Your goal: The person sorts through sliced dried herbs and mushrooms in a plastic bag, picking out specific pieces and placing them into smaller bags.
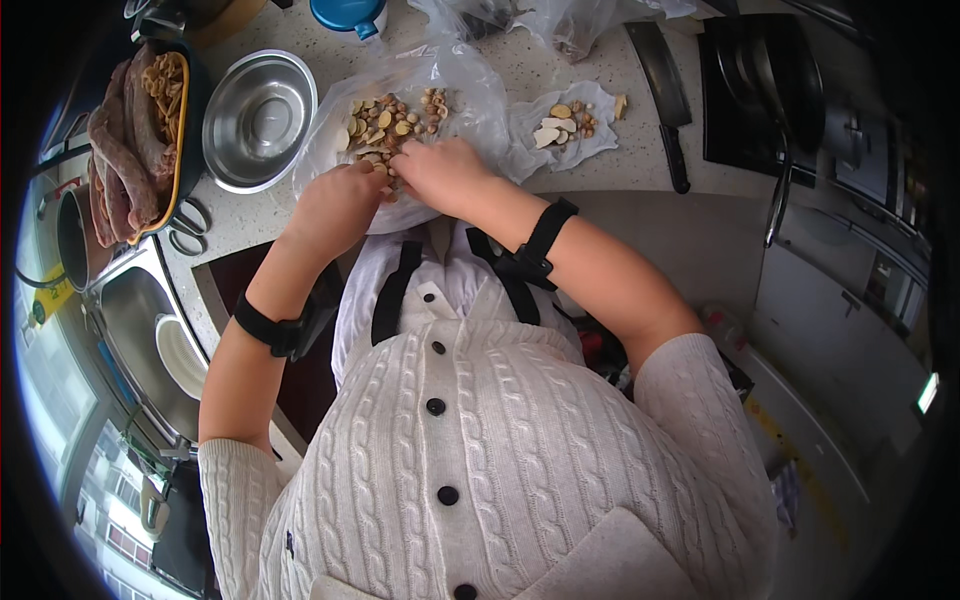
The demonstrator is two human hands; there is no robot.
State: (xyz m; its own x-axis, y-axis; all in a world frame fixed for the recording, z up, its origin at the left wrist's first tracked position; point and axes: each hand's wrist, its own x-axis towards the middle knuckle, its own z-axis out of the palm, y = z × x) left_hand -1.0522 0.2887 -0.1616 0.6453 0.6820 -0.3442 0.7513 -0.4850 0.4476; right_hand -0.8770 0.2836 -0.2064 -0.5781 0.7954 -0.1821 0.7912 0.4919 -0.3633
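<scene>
A clear plastic bag (480,97) lies spread on the counter with dried slices and small round brown pieces (385,120) on it. Both hands meet at the near edge of this pile. My left hand (341,202) has its fingertips bent down among the pieces; what lies between them is too small to tell. My right hand (439,171) reaches in from the other side, its fingertips close to the left ones and partly hidden. Right of the bag, a white sheet (531,124) carries more slices and round pieces. An empty steel bowl (262,120) stands left of the bag.
A cleaver (664,90) lies at the right, beside a black cooktop (739,142) with a pan. At the left are a tray (184,135) of long meat pieces, scissors (187,226) and a sink (135,315). A blue-lidded container (349,15) and more plastic bags (577,26) stand at the back.
</scene>
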